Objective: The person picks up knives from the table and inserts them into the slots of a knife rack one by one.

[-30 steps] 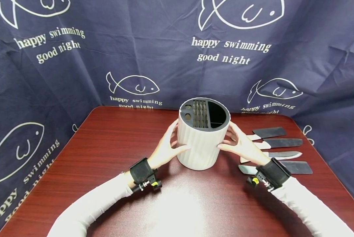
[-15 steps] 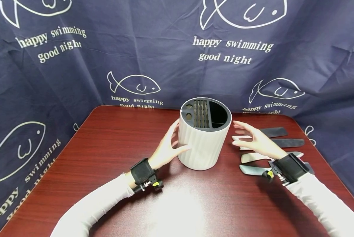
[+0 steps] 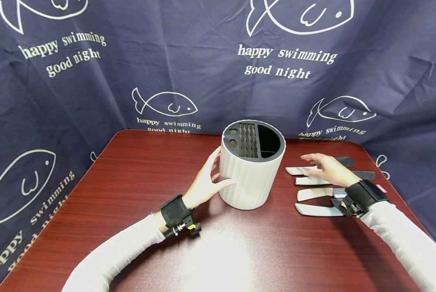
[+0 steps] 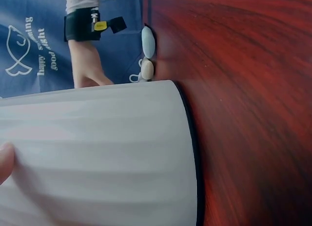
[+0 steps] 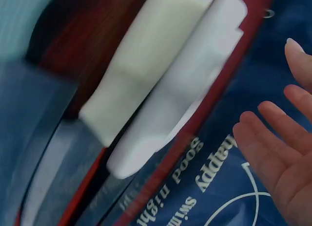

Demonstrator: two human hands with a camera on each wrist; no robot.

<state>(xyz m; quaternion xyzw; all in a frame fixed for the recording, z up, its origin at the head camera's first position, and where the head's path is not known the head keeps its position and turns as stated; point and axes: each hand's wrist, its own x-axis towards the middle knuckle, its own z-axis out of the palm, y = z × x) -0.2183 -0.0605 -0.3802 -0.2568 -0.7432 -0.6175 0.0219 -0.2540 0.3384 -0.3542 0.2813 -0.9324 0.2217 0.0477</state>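
A white ribbed knife holder point(image 3: 251, 178) stands upright on the table, its dark top fitted with wavy slots, two round holes and a wide opening. My left hand point(image 3: 205, 182) holds its left side, thumb in front and fingers partly hidden behind. In the left wrist view the holder point(image 4: 107, 148) fills much of the picture. Over the farther knives hovers my right hand point(image 3: 329, 168), fingers spread and nothing between them. Several knives lie in a row beneath it, among them a farthest white-handled knife point(image 3: 294, 171), a cream-handled knife point(image 3: 314, 194) and a nearest knife with a pale green handle point(image 3: 318, 209).
The dark red wooden table point(image 3: 148, 162) ends against a blue cloth point(image 3: 210, 61) printed with fish and words. Knife blades point right, partly covered by the right hand and wrist strap point(image 3: 367, 196). Bright glare lies on the table's front middle.
My right hand has let go of the knife holder and moved right, over the knives. The left hand has stayed on the holder.
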